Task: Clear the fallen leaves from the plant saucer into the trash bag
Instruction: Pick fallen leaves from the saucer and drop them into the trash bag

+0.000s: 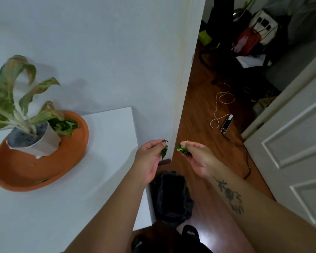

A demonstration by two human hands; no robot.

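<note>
An orange plant saucer (26, 172) sits on the white table at the left, with a white pot (44, 141) and its plant (16, 99) standing in it. A clump of green fallen leaves (64, 126) lies in the saucer beside the pot, and small scraps (41, 181) lie near its front rim. My left hand (150, 157) pinches a dark green leaf (164, 151) past the table's right edge. My right hand (197, 157) pinches a crumpled green leaf (183, 149). Both hands hover above the black trash bag (171, 196) on the floor.
The white table (80, 207) ends at a corner near my left hand. A white wall edge (181, 88) stands behind the hands. On the wooden floor lie a phone (226, 125) with a white cable. A white door (299, 143) stands at the right; clutter fills the far room.
</note>
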